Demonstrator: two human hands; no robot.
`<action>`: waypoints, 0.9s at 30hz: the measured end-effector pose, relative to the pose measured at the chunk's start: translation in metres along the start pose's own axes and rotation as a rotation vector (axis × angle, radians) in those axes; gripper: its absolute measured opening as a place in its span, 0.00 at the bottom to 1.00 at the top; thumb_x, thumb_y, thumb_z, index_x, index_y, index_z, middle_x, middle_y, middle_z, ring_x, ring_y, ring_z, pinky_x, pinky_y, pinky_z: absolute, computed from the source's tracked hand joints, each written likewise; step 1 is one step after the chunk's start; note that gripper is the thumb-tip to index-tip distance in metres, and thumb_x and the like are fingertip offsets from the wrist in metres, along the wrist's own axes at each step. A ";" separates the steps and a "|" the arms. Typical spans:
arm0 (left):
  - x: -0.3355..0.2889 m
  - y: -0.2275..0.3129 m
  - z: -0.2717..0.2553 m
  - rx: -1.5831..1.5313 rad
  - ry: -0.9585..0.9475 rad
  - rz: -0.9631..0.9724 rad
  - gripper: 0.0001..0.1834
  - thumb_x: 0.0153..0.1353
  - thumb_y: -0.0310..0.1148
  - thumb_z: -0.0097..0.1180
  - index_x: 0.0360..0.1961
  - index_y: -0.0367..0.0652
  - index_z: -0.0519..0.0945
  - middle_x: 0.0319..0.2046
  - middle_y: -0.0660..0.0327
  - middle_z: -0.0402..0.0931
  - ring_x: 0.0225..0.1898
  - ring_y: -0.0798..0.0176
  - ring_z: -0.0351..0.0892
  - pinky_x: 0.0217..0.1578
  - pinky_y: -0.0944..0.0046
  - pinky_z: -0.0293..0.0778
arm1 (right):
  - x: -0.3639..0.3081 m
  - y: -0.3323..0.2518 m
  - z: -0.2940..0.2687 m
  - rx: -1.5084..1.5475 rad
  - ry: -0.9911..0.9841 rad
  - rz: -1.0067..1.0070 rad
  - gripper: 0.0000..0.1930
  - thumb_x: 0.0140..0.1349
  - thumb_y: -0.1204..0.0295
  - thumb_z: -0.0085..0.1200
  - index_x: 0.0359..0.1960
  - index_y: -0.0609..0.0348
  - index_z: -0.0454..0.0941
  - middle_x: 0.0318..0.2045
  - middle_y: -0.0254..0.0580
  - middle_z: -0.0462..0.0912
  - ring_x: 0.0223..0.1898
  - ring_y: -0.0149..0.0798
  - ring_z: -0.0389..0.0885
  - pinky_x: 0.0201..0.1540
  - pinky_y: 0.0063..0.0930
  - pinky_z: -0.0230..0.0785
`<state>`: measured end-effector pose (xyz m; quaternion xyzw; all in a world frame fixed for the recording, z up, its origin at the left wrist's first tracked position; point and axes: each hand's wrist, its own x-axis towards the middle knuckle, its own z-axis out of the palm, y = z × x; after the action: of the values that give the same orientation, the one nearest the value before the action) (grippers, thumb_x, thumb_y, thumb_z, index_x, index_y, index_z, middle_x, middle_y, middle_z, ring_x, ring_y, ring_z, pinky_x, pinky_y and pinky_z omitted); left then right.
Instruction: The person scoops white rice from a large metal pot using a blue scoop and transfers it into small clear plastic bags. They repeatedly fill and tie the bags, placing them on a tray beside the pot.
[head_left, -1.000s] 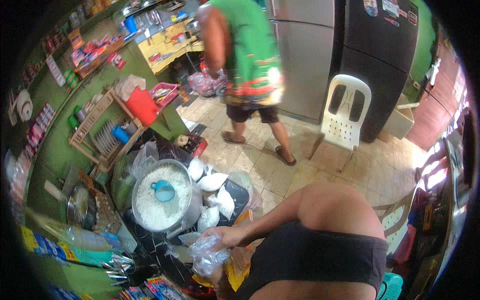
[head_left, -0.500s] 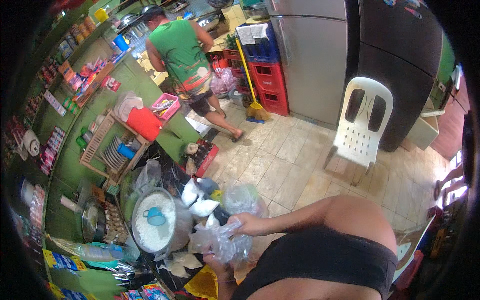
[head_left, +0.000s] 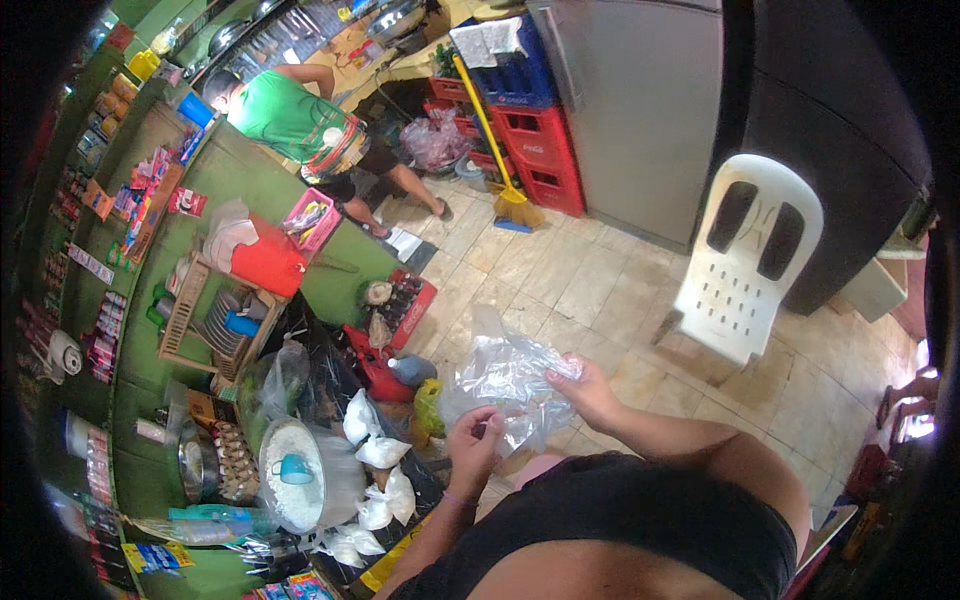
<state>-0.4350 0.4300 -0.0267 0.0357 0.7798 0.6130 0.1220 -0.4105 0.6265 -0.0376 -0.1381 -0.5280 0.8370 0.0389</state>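
Note:
Between my two hands is a bunch of clear plastic bags [head_left: 508, 378], crumpled and shiny, held over the floor to the right of the table. The fingers of my right hand [head_left: 588, 392] pinch its right side. My left hand [head_left: 474, 446] is closed on its lower left edge. Left of my hands stands a large metal pot [head_left: 345, 480] full of white grains [head_left: 285, 450], with a blue cup [head_left: 292, 469] resting in them. Several filled plastic bags of white contents [head_left: 382, 452] lie beside the pot, on its right.
Nearby are a yellow-green bag [head_left: 428, 408], a grey jug [head_left: 410, 370] and a red crate of bottles [head_left: 405, 315]. A white plastic chair [head_left: 745, 280] stands to the right. Farther off, a person in a green top [head_left: 295, 120] leans over a counter near a broom [head_left: 490, 130] and stacked crates [head_left: 540, 160].
My hands have moved up and right with the plastic bags, away from the table, and spread them wider. The person in green has shifted left and bent over.

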 end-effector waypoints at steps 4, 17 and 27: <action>0.063 -0.041 -0.003 0.247 0.018 -0.089 0.12 0.52 0.30 0.58 0.35 0.34 0.77 0.29 0.61 0.77 0.28 0.69 0.74 0.27 0.68 0.70 | 0.048 0.034 0.007 -0.167 -0.113 0.062 0.07 0.58 0.70 0.55 0.31 0.61 0.73 0.24 0.30 0.75 0.27 0.23 0.70 0.30 0.22 0.65; 0.373 0.014 -0.010 -0.109 0.095 0.054 0.12 0.61 0.39 0.51 0.30 0.39 0.75 0.17 0.72 0.65 0.17 0.78 0.60 0.18 0.77 0.57 | 0.342 -0.061 -0.045 -0.578 0.218 -0.248 0.09 0.55 0.68 0.54 0.28 0.62 0.75 0.19 0.36 0.76 0.23 0.29 0.72 0.29 0.28 0.66; 0.539 -0.008 0.061 0.352 0.222 -0.123 0.19 0.61 0.42 0.48 0.27 0.33 0.77 0.18 0.63 0.72 0.23 0.68 0.69 0.26 0.66 0.66 | 0.561 -0.051 -0.084 -0.626 0.283 -0.103 0.14 0.56 0.62 0.53 0.31 0.64 0.77 0.22 0.45 0.78 0.24 0.34 0.75 0.30 0.31 0.66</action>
<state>-0.9416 0.5965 -0.1262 -0.0590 0.8841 0.4590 0.0643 -0.9297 0.8403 -0.1325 -0.2313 -0.7546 0.6041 0.1100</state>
